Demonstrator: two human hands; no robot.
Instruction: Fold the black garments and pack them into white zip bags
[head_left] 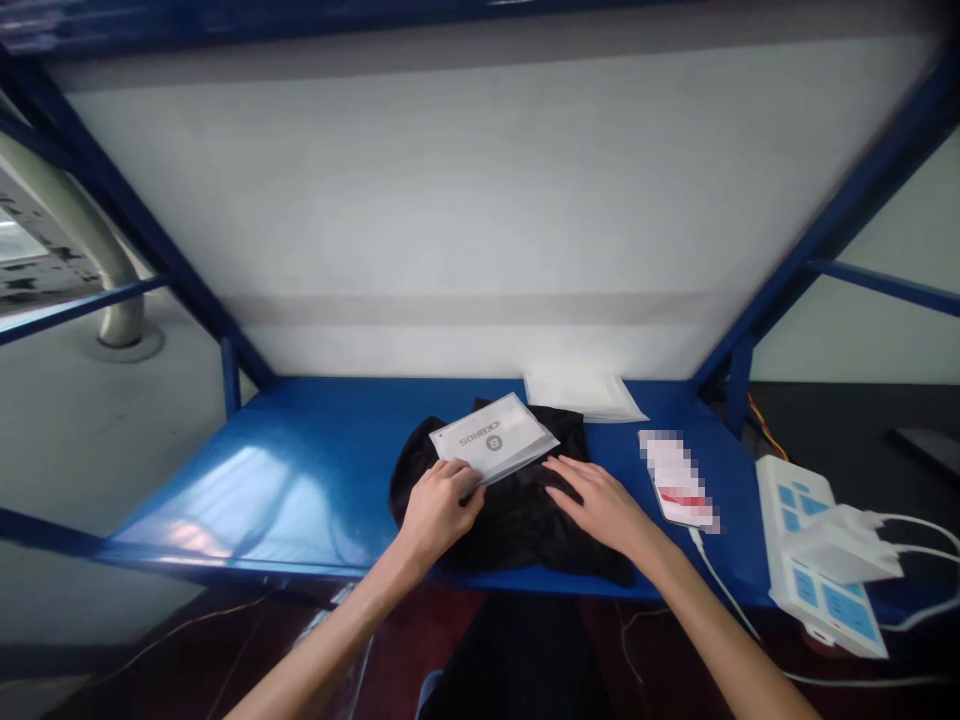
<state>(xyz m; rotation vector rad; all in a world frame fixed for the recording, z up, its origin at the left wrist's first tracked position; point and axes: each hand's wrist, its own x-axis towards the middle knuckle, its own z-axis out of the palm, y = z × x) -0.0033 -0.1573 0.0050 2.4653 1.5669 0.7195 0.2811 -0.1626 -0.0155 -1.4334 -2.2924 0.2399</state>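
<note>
A flat white plastic packaging bag (499,430) with grey lettering and a round logo rests on a crumpled black fabric item (525,525). The lettering is upside down from where I look. My left hand (444,505) grips the near left edge of the bag, thumb underneath and fingers on top. My right hand (596,500) lies over the black fabric by the bag's near right corner, its fingers stretched out and holding nothing. More white bags (585,395) lie at the back of the blue table.
The blue table (322,430) has a white panel (480,200) rising behind it and blue frame bars at both sides. On the right are a phone (677,480) with a white charging cable and a power strip (817,550) with a plugged-in charger.
</note>
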